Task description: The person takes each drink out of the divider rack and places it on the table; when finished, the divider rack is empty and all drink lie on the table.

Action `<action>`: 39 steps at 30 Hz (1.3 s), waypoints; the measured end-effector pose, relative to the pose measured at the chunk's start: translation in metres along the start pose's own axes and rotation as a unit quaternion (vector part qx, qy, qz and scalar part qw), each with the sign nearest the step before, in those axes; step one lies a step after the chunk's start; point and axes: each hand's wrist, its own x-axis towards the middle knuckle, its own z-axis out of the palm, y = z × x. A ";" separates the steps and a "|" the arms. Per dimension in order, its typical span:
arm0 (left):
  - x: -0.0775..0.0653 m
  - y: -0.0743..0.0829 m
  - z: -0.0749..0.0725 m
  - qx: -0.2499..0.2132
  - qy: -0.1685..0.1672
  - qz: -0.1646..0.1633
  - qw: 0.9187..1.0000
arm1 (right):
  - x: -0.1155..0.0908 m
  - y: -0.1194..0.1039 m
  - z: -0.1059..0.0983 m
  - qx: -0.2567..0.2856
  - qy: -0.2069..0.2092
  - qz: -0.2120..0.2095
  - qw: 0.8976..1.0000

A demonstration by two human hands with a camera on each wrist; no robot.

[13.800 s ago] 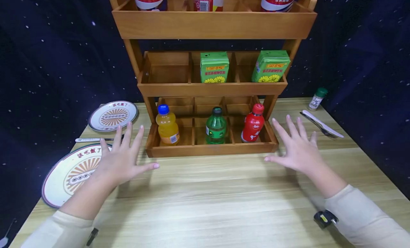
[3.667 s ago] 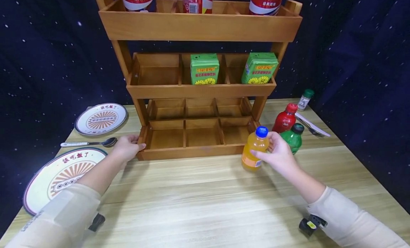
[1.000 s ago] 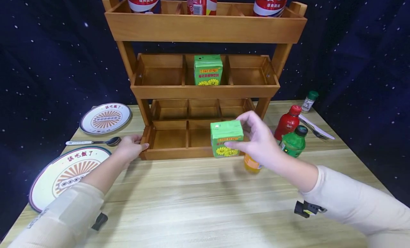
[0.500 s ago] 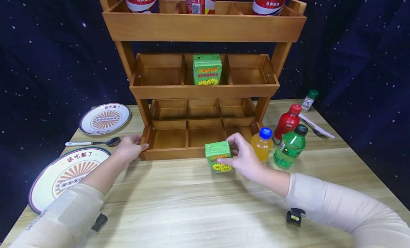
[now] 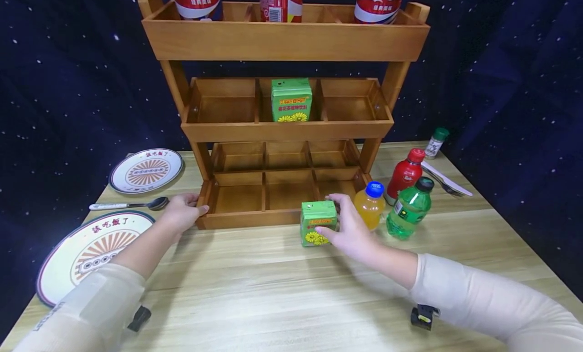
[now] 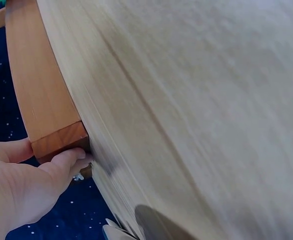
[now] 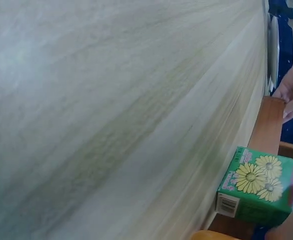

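Observation:
My right hand [image 5: 352, 230] grips a green drink carton [image 5: 318, 224] with yellow flowers, thumb on its front and fingers behind. The carton stands upright at the table, just before the lowest tier of the wooden rack [image 5: 246, 220]. In the right wrist view the carton [image 7: 259, 185] shows its flowers and a barcode. My left hand [image 5: 181, 213] holds the rack's lower left end; in the left wrist view, thumb and fingers [image 6: 69, 159] lie around that wooden corner. A second green carton [image 5: 292, 101] stands in the middle tier's centre compartment.
Right of my right hand stand an orange drink bottle [image 5: 370, 208], a green bottle [image 5: 410, 210] and a red bottle [image 5: 404, 177]. Behind them lie a knife and fork [image 5: 448, 182] near a shaker [image 5: 436, 143]. Plates [image 5: 97, 253] and a spoon [image 5: 132, 205] are left. Cans [image 5: 380, 7] fill the top tier.
Three bottles moved from the lowest tier to the table's right. The middle tier's right carton came down to the table in my right hand, then straightened. My left hand took the rack's end.

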 end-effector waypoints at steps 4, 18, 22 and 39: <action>0.000 -0.001 0.000 -0.002 0.000 0.002 1.000 | 0.000 -0.017 -0.007 -0.036 0.006 -0.049 0.998; 0.001 0.001 -0.002 0.003 0.000 -0.002 1.000 | 0.090 -0.127 -0.088 0.029 0.042 -0.104 0.993; 0.001 0.002 -0.003 0.009 0.003 0.000 1.000 | 0.128 -0.124 -0.090 -0.001 0.024 -0.096 0.995; 0.000 -0.001 -0.002 -0.011 -0.002 0.000 1.000 | 0.182 -0.121 -0.064 0.011 -0.005 -0.028 1.000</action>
